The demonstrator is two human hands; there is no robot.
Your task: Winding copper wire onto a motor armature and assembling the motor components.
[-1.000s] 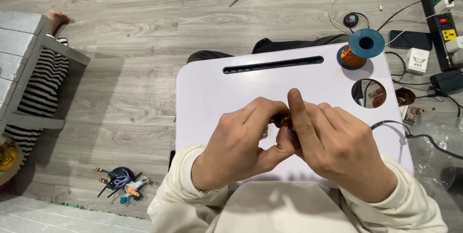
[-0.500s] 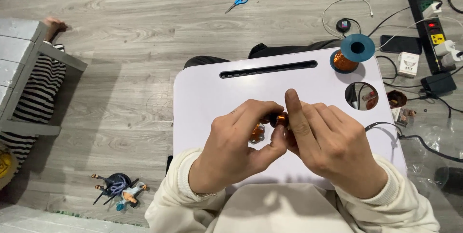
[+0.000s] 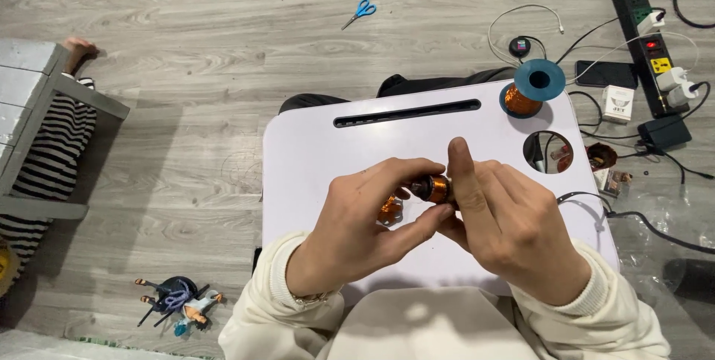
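Hidden parts: most of the small copper coil [image 3: 430,188] sits behind fingers and the right thumb; only its dark end and an orange band show. A second orange piece [image 3: 390,209] below the left fingers is half covered and cannot be identified
Cut off: both forearms leave the bottom edge in cream sleeves [image 3: 262,314]; a striped garment [image 3: 43,157] and a bare foot at the left edge belong to another person
Lap table [image 3: 320,153]: white, slotted along its far side, round hole at the right
Right hand [image 3: 514,227]: palm down, thumb raised straight up against the coil's right end, fingers curled under
Left hand [image 3: 363,220]: knuckles up, fingers bent inward, tips closed on the coil's left end
Grip: both hands pinch the coil between them, just above the table's middle
Spool [image 3: 530,86]: blue flange, copper winding, upright at the table's far right corner
Floor items: power strip [image 3: 646,19], scissors [image 3: 360,11], figurine [image 3: 179,302], all well apart from the hands
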